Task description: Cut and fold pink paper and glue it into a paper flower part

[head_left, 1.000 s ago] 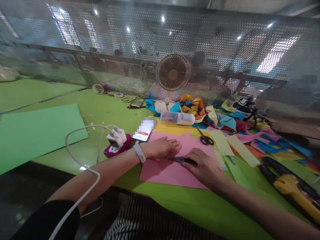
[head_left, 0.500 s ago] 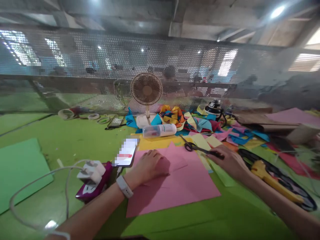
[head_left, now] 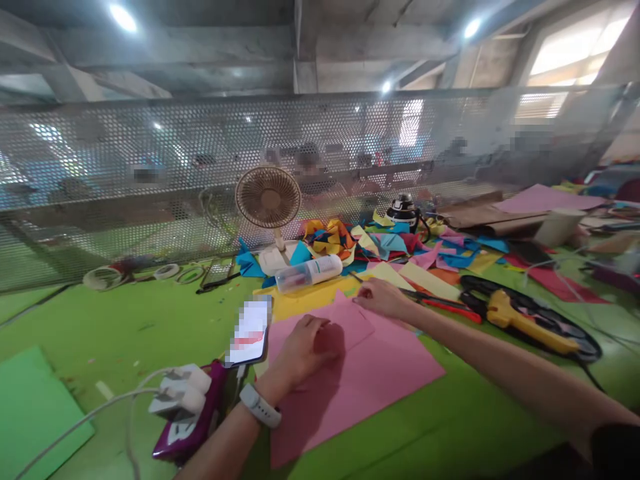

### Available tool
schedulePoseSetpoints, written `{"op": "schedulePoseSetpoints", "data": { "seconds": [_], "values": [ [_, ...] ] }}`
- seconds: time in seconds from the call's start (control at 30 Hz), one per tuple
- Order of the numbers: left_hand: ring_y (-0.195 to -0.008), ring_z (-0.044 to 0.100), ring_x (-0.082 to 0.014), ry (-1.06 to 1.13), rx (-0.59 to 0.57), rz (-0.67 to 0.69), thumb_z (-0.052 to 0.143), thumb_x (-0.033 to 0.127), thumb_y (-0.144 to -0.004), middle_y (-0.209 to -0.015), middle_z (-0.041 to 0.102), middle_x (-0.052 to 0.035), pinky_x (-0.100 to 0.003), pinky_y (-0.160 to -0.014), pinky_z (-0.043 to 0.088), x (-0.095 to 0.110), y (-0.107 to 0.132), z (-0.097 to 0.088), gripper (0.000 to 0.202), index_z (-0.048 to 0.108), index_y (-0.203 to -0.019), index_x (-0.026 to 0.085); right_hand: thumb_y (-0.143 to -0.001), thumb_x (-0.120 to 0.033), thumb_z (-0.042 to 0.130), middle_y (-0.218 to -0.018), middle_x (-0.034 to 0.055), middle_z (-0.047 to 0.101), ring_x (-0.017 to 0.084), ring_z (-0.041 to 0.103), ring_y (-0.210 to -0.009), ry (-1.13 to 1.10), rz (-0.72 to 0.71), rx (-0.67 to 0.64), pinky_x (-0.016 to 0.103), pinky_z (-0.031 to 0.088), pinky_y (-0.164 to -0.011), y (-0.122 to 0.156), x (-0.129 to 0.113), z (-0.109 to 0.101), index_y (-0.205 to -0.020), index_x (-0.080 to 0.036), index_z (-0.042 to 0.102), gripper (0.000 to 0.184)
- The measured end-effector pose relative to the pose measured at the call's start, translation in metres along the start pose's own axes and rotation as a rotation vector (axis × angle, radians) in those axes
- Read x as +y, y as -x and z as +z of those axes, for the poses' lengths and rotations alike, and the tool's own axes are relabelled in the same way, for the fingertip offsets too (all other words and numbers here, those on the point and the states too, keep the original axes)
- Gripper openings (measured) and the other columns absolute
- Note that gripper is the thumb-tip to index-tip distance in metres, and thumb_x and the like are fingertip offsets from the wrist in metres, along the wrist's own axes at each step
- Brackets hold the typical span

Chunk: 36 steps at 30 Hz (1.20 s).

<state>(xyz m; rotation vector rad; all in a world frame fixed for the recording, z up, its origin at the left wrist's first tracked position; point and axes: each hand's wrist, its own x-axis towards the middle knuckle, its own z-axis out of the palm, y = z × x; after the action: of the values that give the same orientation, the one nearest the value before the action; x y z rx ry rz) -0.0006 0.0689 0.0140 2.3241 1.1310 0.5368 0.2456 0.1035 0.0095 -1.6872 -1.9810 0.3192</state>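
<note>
A large pink paper sheet lies in front of me, with a smaller pink paper piece on top of it. My left hand rests on the pink paper, its thumb apart from the curved fingers. At the upper edge of the smaller piece, my right hand is closed, thumb and forefinger pinched on the pink paper. Just behind the right hand lies a dark, long tool, partly hidden, beside an orange-red handle. Yellow paper shows beyond the pink sheet.
Left of my hands are a phone and a purple power strip with white plugs and cables. A bottle, a fan and coloured paper scraps stand beyond. A yellow-handled tool lies in a black tray at right.
My right hand has let go of the scissors and moved left to the pink paper. My left hand has lifted its fingers a little. The view has turned to the right.
</note>
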Motion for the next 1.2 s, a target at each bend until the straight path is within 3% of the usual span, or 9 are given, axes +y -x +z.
{"op": "schedulePoseSetpoints", "data": {
  "seconds": [0.13, 0.3, 0.5, 0.63, 0.77, 0.9, 0.97, 1.07, 1.2],
  "values": [
    [-0.092, 0.054, -0.0255, -0.028, -0.013, 0.063, 0.07, 0.04, -0.07, -0.101, 0.058, -0.009, -0.037, -0.082, 0.043, -0.005, -0.001, 0.001, 0.038, 0.063, -0.1, 0.018, -0.071, -0.034, 0.063, -0.067, 0.0038, 0.065, 0.019, 0.06, -0.065, -0.159, 0.092, -0.049, 0.025, 0.038, -0.056, -0.018, -0.008, 0.026, -0.069, -0.016, 0.066, 0.018],
    [-0.09, 0.056, -0.0245, -0.002, -0.001, 0.076, 0.071, 0.037, -0.069, -0.101, 0.058, -0.0081, -0.036, -0.081, 0.045, -0.008, 0.0, 0.003, 0.036, 0.064, -0.099, 0.019, -0.073, -0.035, 0.062, -0.07, 0.0028, 0.066, 0.014, 0.057, -0.059, -0.405, 0.137, -0.071, 0.023, 0.039, -0.052, -0.018, -0.006, 0.041, -0.09, -0.012, 0.064, 0.029],
    [-0.115, 0.045, -0.0304, -0.01, 0.113, 0.032, 0.074, 0.039, -0.064, -0.125, 0.05, -0.0125, -0.045, -0.099, 0.036, -0.007, 0.001, 0.009, 0.069, 0.049, -0.125, 0.019, -0.069, -0.04, 0.065, -0.062, -0.0002, 0.062, 0.012, 0.053, -0.057, -0.642, 0.083, -0.163, 0.022, 0.04, -0.052, -0.013, -0.004, 0.037, -0.072, -0.013, 0.065, 0.028],
    [-0.117, 0.045, -0.0321, 0.016, 0.153, -0.016, 0.075, 0.04, -0.063, -0.127, 0.049, -0.0141, -0.048, -0.098, 0.036, -0.003, 0.001, 0.011, 0.081, 0.04, -0.132, 0.02, -0.068, -0.04, 0.065, -0.058, -0.0026, 0.057, 0.01, 0.049, -0.053, -0.726, 0.063, -0.152, 0.021, 0.037, -0.05, -0.007, -0.009, 0.03, -0.068, -0.014, 0.061, 0.026],
    [-0.109, 0.052, -0.0305, 0.099, 0.228, -0.088, 0.071, 0.036, -0.069, -0.122, 0.053, -0.0136, -0.045, -0.091, 0.041, 0.004, 0.001, 0.009, 0.074, 0.038, -0.133, 0.02, -0.073, -0.042, 0.058, -0.056, -0.0042, 0.053, 0.009, 0.045, -0.049, -0.778, 0.062, -0.049, 0.021, 0.033, -0.045, -0.005, -0.015, 0.024, -0.073, -0.017, 0.057, 0.026],
    [-0.095, 0.061, -0.0247, 0.304, 0.202, -0.112, 0.057, 0.034, -0.082, -0.105, 0.066, -0.0069, -0.035, -0.082, 0.044, 0.007, -0.001, 0.003, 0.034, 0.057, -0.113, 0.022, -0.072, -0.042, 0.057, -0.059, -0.003, 0.054, 0.012, 0.048, -0.052, -0.79, 0.053, 0.139, 0.023, 0.035, -0.048, -0.014, -0.01, 0.012, -0.074, -0.018, 0.056, 0.023],
    [-0.078, 0.065, -0.0218, 0.409, 0.215, -0.177, 0.057, 0.036, -0.081, -0.087, 0.069, -0.0042, -0.031, -0.07, 0.046, 0.005, -0.003, 0.002, 0.024, 0.063, -0.1, 0.021, -0.07, -0.041, 0.058, -0.064, -0.0013, 0.057, 0.014, 0.051, -0.06, -0.785, 0.059, 0.292, 0.024, 0.038, -0.054, -0.024, 0.001, 0.001, -0.074, -0.019, 0.056, 0.022],
    [-0.051, 0.061, -0.017, 0.503, 0.235, -0.282, 0.062, 0.04, -0.077, -0.062, 0.065, -0.0006, -0.025, -0.048, 0.042, -0.001, -0.008, 0.001, 0.026, 0.062, -0.09, 0.018, -0.069, -0.044, 0.056, -0.073, 0.0006, 0.059, 0.016, 0.053, -0.07, -0.797, 0.092, 0.531, 0.026, 0.04, -0.061, -0.038, 0.025, -0.023, -0.077, -0.019, 0.054, 0.026],
    [-0.039, 0.056, -0.0137, 0.643, 0.285, -0.399, 0.066, 0.038, -0.073, -0.048, 0.06, 0.0023, -0.018, -0.037, 0.035, -0.006, -0.012, -0.006, 0.034, 0.058, -0.096, 0.015, -0.067, -0.051, 0.054, -0.065, -0.0016, 0.053, 0.015, 0.049, -0.061, -0.843, 0.15, 0.696, 0.026, 0.037, -0.055, -0.047, 0.055, -0.045, -0.078, -0.019, 0.052, 0.034]
  ]
}}
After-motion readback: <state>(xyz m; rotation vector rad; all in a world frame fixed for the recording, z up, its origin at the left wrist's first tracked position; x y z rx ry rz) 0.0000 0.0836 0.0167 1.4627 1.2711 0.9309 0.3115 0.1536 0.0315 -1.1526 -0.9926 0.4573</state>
